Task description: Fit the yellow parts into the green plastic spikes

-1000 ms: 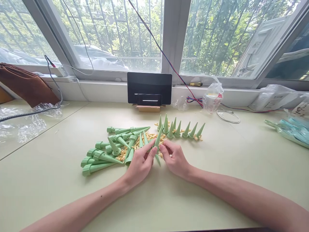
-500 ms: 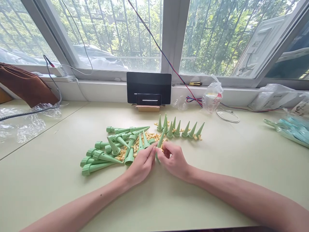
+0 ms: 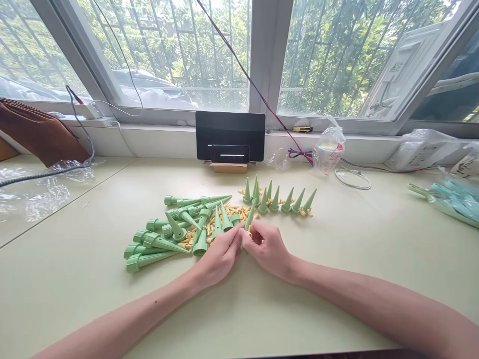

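Observation:
My left hand and my right hand meet at the middle of the table, fingers pinched together around one green cone spike that points up and away. A small yellow piece shows between the fingertips at its base. To the left lies a pile of green spikes mixed with small yellow pieces. Behind my hands, several green cones stand upright in a row.
A black tablet on a stand leans against the window sill. A plastic bag and a white cable lie at the back right, pale blue items at far right. Clear plastic and a brown bag are at left.
The spike between my hands has turned from tilted across the fingers to pointing more upright, and both hands have closed in tighter around its base.

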The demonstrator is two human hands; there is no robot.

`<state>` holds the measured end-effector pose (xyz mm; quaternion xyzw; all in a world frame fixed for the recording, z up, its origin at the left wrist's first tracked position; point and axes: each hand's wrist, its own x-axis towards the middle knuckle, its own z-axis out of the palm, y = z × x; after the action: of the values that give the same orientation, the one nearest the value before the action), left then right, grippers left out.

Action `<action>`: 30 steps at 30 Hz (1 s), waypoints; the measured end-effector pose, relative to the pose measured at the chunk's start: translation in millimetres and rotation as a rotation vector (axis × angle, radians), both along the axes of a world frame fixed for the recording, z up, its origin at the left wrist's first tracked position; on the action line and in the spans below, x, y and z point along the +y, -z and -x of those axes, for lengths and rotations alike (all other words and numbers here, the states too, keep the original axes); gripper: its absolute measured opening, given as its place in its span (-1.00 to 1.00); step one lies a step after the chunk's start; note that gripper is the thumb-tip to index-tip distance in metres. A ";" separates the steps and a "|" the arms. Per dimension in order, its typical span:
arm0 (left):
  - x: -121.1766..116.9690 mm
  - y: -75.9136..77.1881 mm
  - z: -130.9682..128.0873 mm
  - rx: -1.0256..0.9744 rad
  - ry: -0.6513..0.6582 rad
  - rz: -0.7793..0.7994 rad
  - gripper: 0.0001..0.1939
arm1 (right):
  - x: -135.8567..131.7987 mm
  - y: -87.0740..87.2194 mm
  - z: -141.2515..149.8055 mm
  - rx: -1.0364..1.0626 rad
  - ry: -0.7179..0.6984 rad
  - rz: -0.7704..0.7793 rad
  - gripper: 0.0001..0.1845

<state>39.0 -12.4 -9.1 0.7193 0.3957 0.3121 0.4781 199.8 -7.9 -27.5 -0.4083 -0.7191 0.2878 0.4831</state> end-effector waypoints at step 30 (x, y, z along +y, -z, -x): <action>-4.5 -8.7 -5.0 0.002 -0.206 -0.137 -0.66 | -3.0 -10.2 0.5 0.074 0.067 0.039 -0.72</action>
<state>44.0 -16.8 -0.4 0.7063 0.4457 0.3852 0.3926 199.3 -10.9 -17.2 -0.4305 -0.6808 0.3004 0.5108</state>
